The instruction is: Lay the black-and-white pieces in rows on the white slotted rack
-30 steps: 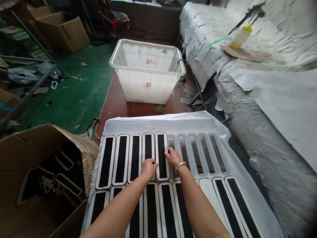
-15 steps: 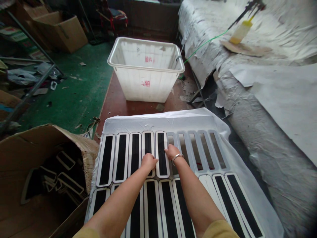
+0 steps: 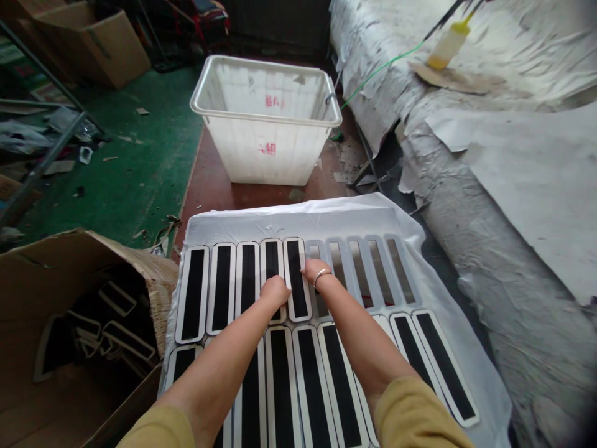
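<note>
A long black panel with a rounded white border (image 3: 295,267) lies in the far row on a white cloth-covered surface (image 3: 233,225). My left hand (image 3: 275,291) is closed at its left edge, fingers pinched. On the opposite edge, my right hand (image 3: 318,272), with a silver bangle at the wrist, pinches the same panel. Similar panels (image 3: 193,292) lie side by side to its left. To its right are several pale grey rounded frames with open slots (image 3: 357,274). The near row of panels (image 3: 282,386) is partly covered by my forearms.
An open cardboard box (image 3: 161,292) holding loose white-edged black pieces stands at the left. Beyond the work surface is a white plastic bin (image 3: 261,149). A paper-covered bench (image 3: 466,205) runs along the right, bearing a bottle with yellow liquid (image 3: 448,46).
The view has shifted slightly. Both hands keep their pinch on the panel's edges, and the gap between it and the panel on its left looks narrower.
</note>
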`<action>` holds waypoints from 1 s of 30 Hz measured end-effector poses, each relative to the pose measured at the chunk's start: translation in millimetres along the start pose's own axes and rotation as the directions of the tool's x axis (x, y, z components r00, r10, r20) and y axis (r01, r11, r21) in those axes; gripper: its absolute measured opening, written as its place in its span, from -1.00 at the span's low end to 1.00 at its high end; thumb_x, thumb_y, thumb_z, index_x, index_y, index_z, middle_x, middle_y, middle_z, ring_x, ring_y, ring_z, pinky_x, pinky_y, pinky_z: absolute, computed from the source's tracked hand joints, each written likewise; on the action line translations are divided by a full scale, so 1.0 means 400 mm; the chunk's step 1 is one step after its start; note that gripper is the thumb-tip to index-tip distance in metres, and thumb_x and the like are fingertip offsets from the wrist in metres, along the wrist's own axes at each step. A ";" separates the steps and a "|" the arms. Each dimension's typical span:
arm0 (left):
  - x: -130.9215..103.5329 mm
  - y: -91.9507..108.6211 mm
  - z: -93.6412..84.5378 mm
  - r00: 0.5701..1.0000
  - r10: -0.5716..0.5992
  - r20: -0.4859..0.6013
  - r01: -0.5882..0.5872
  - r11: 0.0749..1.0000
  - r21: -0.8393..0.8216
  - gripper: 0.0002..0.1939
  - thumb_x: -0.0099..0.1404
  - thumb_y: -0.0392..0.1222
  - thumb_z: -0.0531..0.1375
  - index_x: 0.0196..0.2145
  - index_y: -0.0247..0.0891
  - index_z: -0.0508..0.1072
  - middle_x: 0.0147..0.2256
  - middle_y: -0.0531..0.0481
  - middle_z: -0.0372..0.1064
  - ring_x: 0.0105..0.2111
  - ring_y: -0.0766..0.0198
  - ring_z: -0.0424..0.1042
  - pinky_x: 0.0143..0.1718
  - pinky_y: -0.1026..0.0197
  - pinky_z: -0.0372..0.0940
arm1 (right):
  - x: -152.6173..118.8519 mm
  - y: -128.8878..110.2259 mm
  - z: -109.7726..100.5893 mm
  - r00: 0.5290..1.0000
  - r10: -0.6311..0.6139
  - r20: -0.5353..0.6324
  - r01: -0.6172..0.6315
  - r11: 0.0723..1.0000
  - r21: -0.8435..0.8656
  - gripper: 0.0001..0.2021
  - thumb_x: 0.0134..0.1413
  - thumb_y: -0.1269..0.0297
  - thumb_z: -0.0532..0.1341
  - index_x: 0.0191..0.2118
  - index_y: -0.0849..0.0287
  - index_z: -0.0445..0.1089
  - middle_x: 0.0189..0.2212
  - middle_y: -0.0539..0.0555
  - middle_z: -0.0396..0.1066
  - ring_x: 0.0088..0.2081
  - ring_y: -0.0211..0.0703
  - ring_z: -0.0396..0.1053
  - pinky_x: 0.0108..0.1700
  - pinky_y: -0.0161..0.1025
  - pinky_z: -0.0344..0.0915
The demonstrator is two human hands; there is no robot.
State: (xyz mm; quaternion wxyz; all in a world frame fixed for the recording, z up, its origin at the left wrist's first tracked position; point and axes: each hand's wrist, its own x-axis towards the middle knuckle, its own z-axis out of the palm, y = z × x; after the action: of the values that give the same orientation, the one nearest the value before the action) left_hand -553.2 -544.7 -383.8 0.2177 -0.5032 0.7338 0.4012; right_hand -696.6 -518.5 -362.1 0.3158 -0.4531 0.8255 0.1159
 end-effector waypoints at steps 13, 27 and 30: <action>-0.005 0.007 -0.022 0.990 0.050 -0.132 -0.046 0.998 0.031 -0.73 0.09 -0.14 0.27 -0.29 -0.38 0.45 -0.21 -0.25 0.44 -0.18 0.06 0.43 -0.18 -0.01 0.31 | -0.015 -0.064 0.093 0.830 -0.353 -0.433 0.289 0.934 -0.208 -0.52 0.22 0.31 -0.03 0.25 0.15 0.02 0.28 0.09 -0.12 0.27 -0.06 -0.16 0.22 -0.06 -0.12; -0.406 -0.527 -0.020 0.811 -0.113 -0.574 -0.368 0.664 -0.651 -0.79 0.17 -0.13 0.15 -0.26 -0.27 0.45 -0.37 -0.01 0.44 -0.43 0.32 0.41 -0.42 0.33 0.33 | 0.056 -0.202 0.184 0.762 -0.200 -0.616 0.075 0.972 -0.223 -0.24 0.15 -0.05 -0.44 0.24 0.36 0.02 0.27 0.15 -0.13 0.27 0.03 -0.23 0.17 0.10 -0.13; -0.422 -0.786 -0.055 0.728 -0.383 -0.569 -0.220 0.656 -0.722 -0.68 0.26 -0.01 0.03 -0.17 -0.27 0.37 -0.35 -0.02 0.42 -0.45 0.32 0.42 -0.44 0.29 0.37 | 0.081 -0.201 0.207 0.763 -0.178 -0.621 0.028 0.969 -0.244 -0.26 0.13 -0.04 -0.42 0.27 0.30 -0.05 0.29 0.07 -0.19 0.29 -0.08 -0.29 0.18 0.03 -0.12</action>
State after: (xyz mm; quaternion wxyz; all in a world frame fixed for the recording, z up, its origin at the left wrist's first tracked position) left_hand -196.7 -521.1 -365.1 -0.2744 -0.6916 0.5011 0.4420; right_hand -608.6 -546.0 -438.7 -0.0296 -0.5424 0.8391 0.0278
